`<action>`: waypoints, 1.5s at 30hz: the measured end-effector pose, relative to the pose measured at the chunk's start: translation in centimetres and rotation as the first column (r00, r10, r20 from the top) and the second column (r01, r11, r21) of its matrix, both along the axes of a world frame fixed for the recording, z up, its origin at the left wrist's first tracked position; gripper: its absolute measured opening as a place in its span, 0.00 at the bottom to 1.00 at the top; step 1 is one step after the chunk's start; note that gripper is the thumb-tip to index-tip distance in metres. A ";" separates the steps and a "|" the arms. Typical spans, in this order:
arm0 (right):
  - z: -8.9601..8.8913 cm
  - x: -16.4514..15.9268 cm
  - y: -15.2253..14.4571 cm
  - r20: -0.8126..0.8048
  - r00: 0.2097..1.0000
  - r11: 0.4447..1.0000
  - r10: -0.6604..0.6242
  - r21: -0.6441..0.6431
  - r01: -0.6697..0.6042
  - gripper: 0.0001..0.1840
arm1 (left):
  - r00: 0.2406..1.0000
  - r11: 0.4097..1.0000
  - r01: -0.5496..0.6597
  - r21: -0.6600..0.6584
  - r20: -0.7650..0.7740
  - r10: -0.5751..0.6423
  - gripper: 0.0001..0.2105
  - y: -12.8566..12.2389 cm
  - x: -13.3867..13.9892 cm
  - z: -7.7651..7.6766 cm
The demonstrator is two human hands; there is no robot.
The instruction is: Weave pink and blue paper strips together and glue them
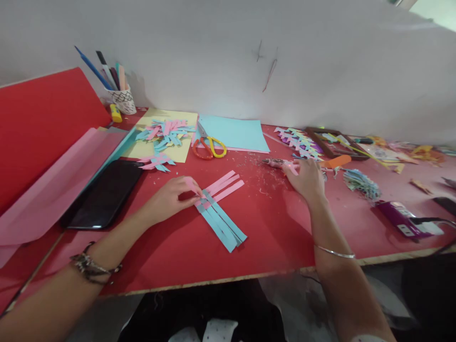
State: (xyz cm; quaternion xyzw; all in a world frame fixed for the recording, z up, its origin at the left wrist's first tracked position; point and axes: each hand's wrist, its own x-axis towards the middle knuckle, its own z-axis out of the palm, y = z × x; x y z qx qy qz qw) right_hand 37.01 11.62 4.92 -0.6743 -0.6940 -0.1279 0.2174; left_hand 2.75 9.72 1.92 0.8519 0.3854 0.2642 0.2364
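The left hand [171, 197] pinned the woven strips [218, 209] mid-table, fingers flat, their blue ends running toward the near edge; the right hand [306, 179] closed on a glue gun [281, 164] well right

The woven paper strips [219, 209] lie mid-table [178, 266] under the left hand [171, 197]; scissors [208, 146] behind them, a phone [103, 194] to the left — the right hand [306, 178] rests on a glue gun [281, 164] at right.
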 end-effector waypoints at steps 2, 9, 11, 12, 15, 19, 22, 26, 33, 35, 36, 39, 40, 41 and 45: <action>1.0 -2.8 -0.5 -0.104 0.990 0.995 0.090 0.044 -0.086 0.15 | 1.000 0.998 -0.016 0.055 0.014 0.015 0.13 -0.1 0.6 -0.1; 3.3 -12.6 -1.3 -0.551 0.648 0.672 0.526 -0.199 -0.714 0.17 | 0.998 0.990 -0.033 0.135 0.060 0.025 0.12 0.0 1.7 -0.5; 3.1 -13.0 -0.8 -0.582 0.634 0.621 0.508 -0.262 -0.738 0.09 | 0.998 0.991 -0.047 0.125 0.043 0.042 0.11 0.0 1.6 -0.6; 2.8 -13.0 -0.6 -0.603 0.627 0.609 0.493 -0.275 -0.744 0.07 | 0.998 0.992 -0.055 0.117 0.039 0.051 0.10 0.0 1.6 -0.6; 2.1 -12.5 0.0 -0.690 0.573 0.605 0.442 -0.242 -0.759 0.08 | 0.998 0.994 -0.059 0.089 0.033 0.056 0.09 0.0 1.6 -0.6; 1.5 -12.6 0.0 -0.778 0.511 0.636 0.366 -0.192 -0.747 0.11 | 0.998 0.997 -0.056 0.045 -0.013 0.057 0.09 0.0 1.9 -0.7; 1.1 -12.7 0.0 -0.807 0.486 0.656 0.336 -0.170 -0.735 0.08 | 0.998 0.997 -0.068 0.021 -0.015 0.069 0.09 -0.1 1.8 -0.6; 0.5 -11.9 0.2 -0.776 0.527 0.704 0.347 -0.156 -0.693 0.06 | 0.997 0.998 -0.065 0.027 -0.038 0.066 0.10 0.0 1.2 -0.8; -0.2 -10.7 0.4 -0.618 0.698 0.779 0.361 -0.211 -0.590 0.05 | 0.994 0.998 -0.008 0.059 -0.110 0.014 0.10 0.1 0.8 -1.1; -0.3 -10.6 0.5 -0.595 0.721 0.785 0.356 -0.228 -0.576 0.05 | 0.991 0.998 0.012 0.060 -0.133 -0.004 0.11 0.0 0.9 -0.9; -0.4 -10.5 0.6 -0.579 0.733 0.788 0.357 -0.234 -0.569 0.04 | 0.989 0.998 0.015 0.063 -0.146 -0.005 0.11 0.0 0.9 -0.8; -0.5 -10.5 0.6 -0.518 0.766 0.798 0.380 -0.235 -0.555 0.03 | 0.982 0.997 0.009 0.077 -0.187 0.006 0.11 -0.1 0.9 -0.6; -0.5 -10.6 0.6 -0.500 0.772 0.799 0.393 -0.231 -0.556 0.03 | 0.980 0.996 0.005 0.084 -0.197 0.012 0.11 -0.1 0.9 -0.6; -0.5 -10.6 0.6 -0.484 0.775 0.798 0.406 -0.225 -0.559 0.03 | 0.979 0.996 0.002 0.093 -0.205 0.017 0.11 -0.1 0.9 -0.6; -0.8 -10.8 0.6 -0.446 0.775 0.791 0.448 -0.206 -0.576 0.04 | 0.973 0.990 0.020 0.141 -0.232 0.013 0.11 -0.1 0.9 -0.8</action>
